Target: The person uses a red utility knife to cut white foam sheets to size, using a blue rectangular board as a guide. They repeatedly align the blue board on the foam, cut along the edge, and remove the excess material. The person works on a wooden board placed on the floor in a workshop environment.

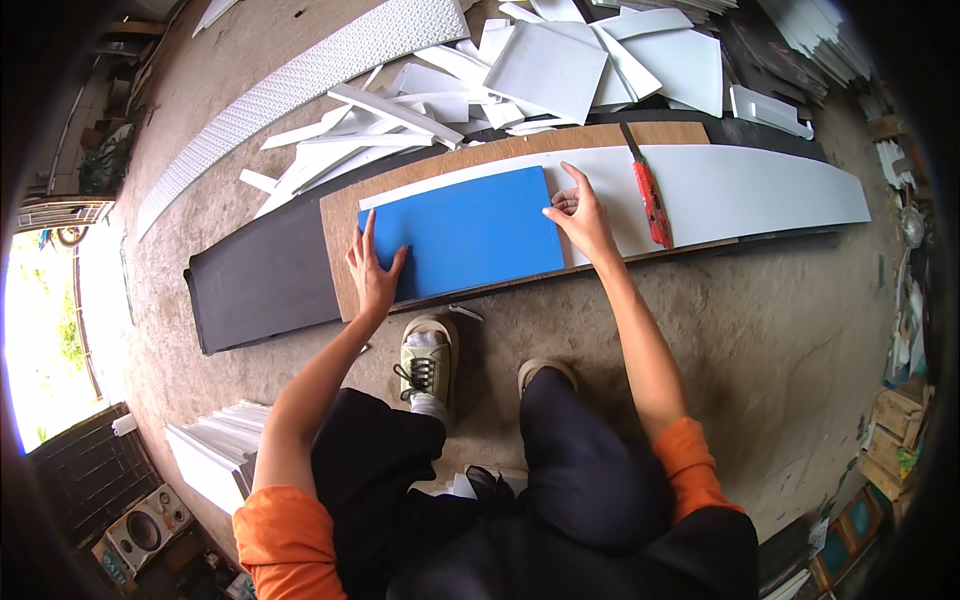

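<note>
Board (pixel 470 230), one blue, between two grips (pixel 373 283), one red knife (pixel 653 205)

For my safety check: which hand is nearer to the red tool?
Right. The right hand is left of the red tool, without contact; the left hand is farther left, touching the blue board.

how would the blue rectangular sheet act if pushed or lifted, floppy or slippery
The blue rectangular sheet is probably fairly stiff, since it lies flat with neat edges. It may slide readily over the long white sheet beneath, as its surface looks smooth. Being broad and flat, it seems unlikely to roll.
</note>
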A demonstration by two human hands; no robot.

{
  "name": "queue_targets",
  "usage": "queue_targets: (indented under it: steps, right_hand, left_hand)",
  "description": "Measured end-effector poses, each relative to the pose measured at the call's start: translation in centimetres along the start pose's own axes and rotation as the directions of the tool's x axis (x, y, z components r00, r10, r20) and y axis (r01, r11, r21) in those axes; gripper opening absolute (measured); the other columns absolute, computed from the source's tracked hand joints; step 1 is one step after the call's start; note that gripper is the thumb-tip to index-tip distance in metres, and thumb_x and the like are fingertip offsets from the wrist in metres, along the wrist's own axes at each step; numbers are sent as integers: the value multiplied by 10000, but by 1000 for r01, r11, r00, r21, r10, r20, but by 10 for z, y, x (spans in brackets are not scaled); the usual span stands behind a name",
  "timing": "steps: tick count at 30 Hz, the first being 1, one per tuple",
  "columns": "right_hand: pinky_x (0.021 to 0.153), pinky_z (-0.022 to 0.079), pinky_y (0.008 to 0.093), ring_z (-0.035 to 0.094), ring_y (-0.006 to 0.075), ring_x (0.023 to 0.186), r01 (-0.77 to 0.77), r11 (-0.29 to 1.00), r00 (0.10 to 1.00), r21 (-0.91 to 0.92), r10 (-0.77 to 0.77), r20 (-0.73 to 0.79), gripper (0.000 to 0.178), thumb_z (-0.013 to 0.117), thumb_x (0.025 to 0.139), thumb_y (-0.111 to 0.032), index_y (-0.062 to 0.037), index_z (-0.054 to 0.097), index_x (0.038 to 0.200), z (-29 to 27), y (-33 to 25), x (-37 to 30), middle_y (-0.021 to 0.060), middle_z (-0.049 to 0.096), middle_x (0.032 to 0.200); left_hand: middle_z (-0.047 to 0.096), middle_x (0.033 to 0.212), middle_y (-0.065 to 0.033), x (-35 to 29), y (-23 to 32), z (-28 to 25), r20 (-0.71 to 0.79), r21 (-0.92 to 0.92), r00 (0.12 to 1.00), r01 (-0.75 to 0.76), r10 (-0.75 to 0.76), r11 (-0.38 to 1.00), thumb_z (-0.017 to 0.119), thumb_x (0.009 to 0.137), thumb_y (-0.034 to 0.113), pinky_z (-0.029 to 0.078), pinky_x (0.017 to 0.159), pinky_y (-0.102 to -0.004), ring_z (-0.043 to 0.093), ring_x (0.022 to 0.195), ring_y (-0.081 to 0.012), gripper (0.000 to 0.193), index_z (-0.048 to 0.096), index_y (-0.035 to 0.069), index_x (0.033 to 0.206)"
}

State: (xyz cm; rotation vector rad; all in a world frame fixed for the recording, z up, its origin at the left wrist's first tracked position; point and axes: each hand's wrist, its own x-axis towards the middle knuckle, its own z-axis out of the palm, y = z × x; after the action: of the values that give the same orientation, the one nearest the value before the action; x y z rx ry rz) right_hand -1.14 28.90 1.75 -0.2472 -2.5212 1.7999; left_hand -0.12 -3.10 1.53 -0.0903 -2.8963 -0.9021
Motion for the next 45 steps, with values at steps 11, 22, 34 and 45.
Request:
queue_targets:
  steps: [11,22,34,45]
  right_hand:
    - [631,488,268,572,129,663,10,1000,1000,-15,-10,2,665,689,658,-42,-105,367,1237,2,1,1,52,583,750]
    - [620,467,237,529,88,664,47,998,998,31,-48,49,668,681,657,-7,-110,372,1241,4,11,7,20,542,749]
    - [689,425,217,496,87,732,-65,986,988,155,42,148,662,635,687,36,-90,349,1270,-1,2,3,33,503,814]
    - [741,409,232,489,97,775,-140,984,978,108,120,170,658,621,707,30,-90,325,1283,0,-8,1,35,492,853]
  left_hand:
    - [250,1325,-196,-6,0,4,-17,86,1000,6,-4,996,616,756,202,235,965,-484,274,1134,-379,607,338,269,1291]
    - [296,1319,-165,-3,-14,2,-90,-437,996,-45,6,898,667,722,190,218,1017,-383,290,1208,-312,755,233,68,1327]
    - [259,1340,-190,-8,-20,-9,-82,-341,995,-75,50,937,670,713,175,223,1019,-397,268,1219,-319,779,201,74,1326]
    - [291,1332,-197,-10,-41,-8,-43,-320,993,-117,109,940,458,826,59,272,993,-386,330,1179,-350,552,214,11,1318]
